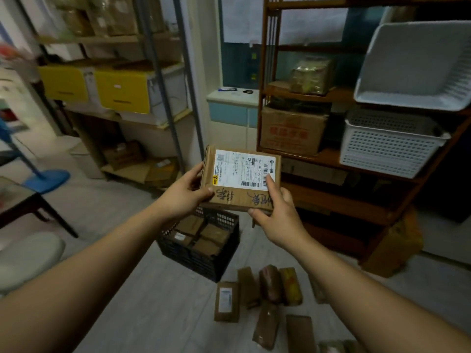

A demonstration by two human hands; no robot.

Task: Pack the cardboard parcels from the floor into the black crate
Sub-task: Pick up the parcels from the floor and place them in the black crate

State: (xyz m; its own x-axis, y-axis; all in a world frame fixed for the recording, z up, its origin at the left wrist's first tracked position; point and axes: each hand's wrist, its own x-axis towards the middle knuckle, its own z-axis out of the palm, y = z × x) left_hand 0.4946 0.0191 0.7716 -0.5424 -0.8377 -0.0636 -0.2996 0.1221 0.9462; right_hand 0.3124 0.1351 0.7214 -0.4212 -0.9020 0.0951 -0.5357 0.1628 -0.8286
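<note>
From the head camera, both hands are up in front, sharing one flat cardboard parcel (240, 180) with a white shipping label (243, 170) facing the viewer. The left hand (184, 193) is closed on the parcel's left edge, thumb on the front face and fingers wrapped behind. The right hand (276, 214) is closed on the lower right corner, one finger laid up across the label, thumb under the bottom edge. The parcel is held in the air, above and a little beyond the black crate (201, 247), which sits on the floor (158, 301) directly below.

The crate already holds several brown parcels, packed close and lying fairly flat. More parcels (267, 299) lie scattered on the floor just in front of the crate, so by my reckoning the job is somewhere in the middle.

To place this one well, I'd say tip it flat, label up, and lower it squarely onto the layer inside rather than dropping it in on edge. Keep both hands on until it rests, then slide the fingers out sideways. It looks wider than the ones below, so lying across them should suit best.
</note>
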